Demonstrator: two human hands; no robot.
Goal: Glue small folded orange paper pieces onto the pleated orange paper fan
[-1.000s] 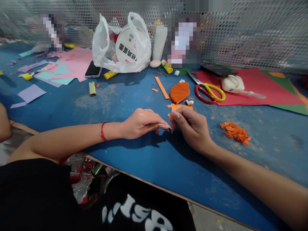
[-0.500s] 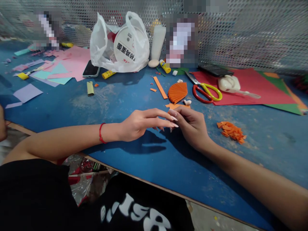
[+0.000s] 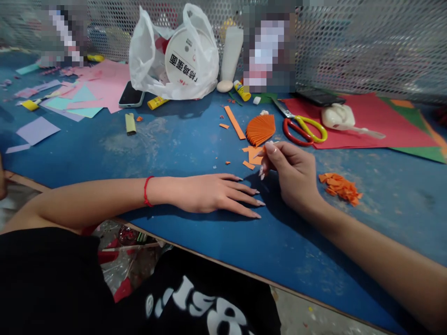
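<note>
My left hand [image 3: 213, 193] lies flat on the blue table [image 3: 181, 144], fingers stretched out toward the right, holding nothing. A red string circles its wrist. My right hand [image 3: 291, 172] is curled just to the right of it, thumb and forefinger pinched together over some orange paper scraps [image 3: 252, 156]; what the pinch holds is too small to make out. A pleated orange paper fan [image 3: 260, 129] lies just beyond the right hand, and a long orange strip [image 3: 234, 122] lies left of the fan.
Red and yellow scissors [image 3: 303, 129] lie by red paper [image 3: 380, 121]. A pile of orange clippings [image 3: 340, 188] sits right of my hand. At the back stand a white bag [image 3: 174, 56], glue sticks [image 3: 241, 90], a phone [image 3: 131, 97] and pastel paper sheets [image 3: 87, 93]. Mesh wall behind.
My left hand has drawn away from the right hand, opened and settled flat on the table. The right hand has lifted slightly toward the orange scraps, still pinched.
</note>
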